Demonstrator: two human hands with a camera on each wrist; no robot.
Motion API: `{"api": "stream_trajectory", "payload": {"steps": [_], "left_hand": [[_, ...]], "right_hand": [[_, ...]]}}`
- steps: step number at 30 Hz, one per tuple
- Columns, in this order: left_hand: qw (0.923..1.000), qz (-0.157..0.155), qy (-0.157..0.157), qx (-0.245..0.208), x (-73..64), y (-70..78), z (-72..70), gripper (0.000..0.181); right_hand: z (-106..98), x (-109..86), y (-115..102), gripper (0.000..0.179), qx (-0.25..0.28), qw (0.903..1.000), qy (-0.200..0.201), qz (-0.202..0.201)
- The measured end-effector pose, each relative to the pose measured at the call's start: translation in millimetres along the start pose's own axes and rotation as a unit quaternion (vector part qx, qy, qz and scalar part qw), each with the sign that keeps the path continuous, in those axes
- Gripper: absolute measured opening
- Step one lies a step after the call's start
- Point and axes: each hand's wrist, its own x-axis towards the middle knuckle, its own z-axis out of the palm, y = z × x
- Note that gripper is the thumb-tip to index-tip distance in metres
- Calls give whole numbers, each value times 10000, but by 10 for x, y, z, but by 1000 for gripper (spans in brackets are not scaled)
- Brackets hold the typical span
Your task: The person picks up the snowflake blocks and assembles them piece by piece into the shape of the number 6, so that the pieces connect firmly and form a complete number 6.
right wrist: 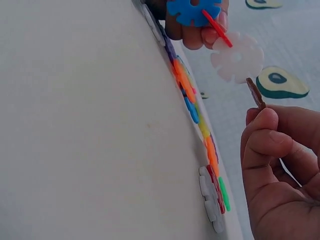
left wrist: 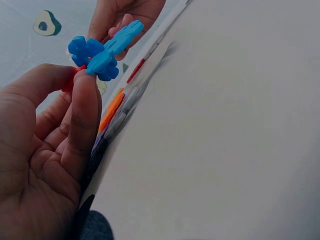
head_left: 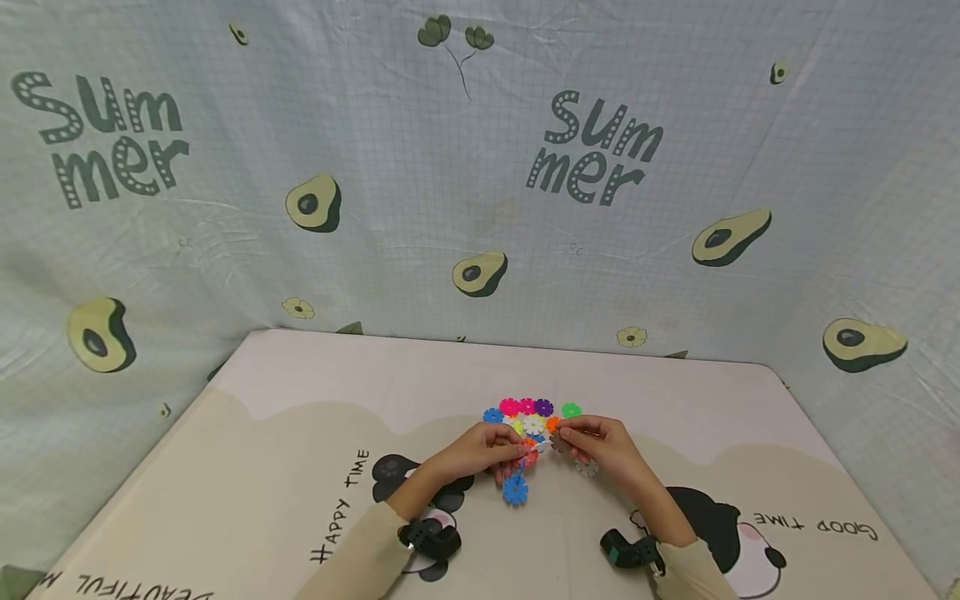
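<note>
My left hand [head_left: 480, 452] pinches a cluster of notched plastic snowflake discs above the table. In the left wrist view, blue discs [left wrist: 102, 57] cross each other in it, with a red disc [left wrist: 68, 86] at the fingertips. The right wrist view shows a red disc edge-on between a blue disc [right wrist: 194, 11] and a white disc [right wrist: 239, 57]. Between thumb and fingers, my right hand [head_left: 606, 443] pinches a brown disc [right wrist: 256, 93]. Its upper edge meets the white disc's lower rim; how deep they interlock cannot be seen.
Loose discs lie on the table behind and below the hands, among them pink [head_left: 509, 407], purple [head_left: 543, 407] and green [head_left: 572, 410] ones. A grey disc [head_left: 587, 467] lies beside the right hand. The printed cloth backdrop [head_left: 390, 167] rises behind the table.
</note>
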Motion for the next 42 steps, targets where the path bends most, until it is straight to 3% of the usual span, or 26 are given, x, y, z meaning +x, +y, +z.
{"api": "stream_trajectory", "payload": {"steps": [14, 23, 27, 31, 42], "left_hand": [[9999, 64, 19, 84, 1, -51, 4, 18], [9996, 94, 86, 233, -27, -46, 2, 14], [9995, 153, 122, 239, -21, -47, 1, 15], [9998, 99, 149, 101, 0, -43, 9, 16], [9998, -67, 121, -167, -15, -1, 18, 16]], "right_hand": [[43, -5, 32, 29, 226, 9995, -201, -112], [111, -22, 50, 25, -82, 9981, -121, -591], [165, -6, 64, 23, -141, 9990, 215, -358], [189, 11, 59, 23, 156, 9986, 500, -35], [166, 13, 79, 33, 948, 9953, 181, -4]]}}
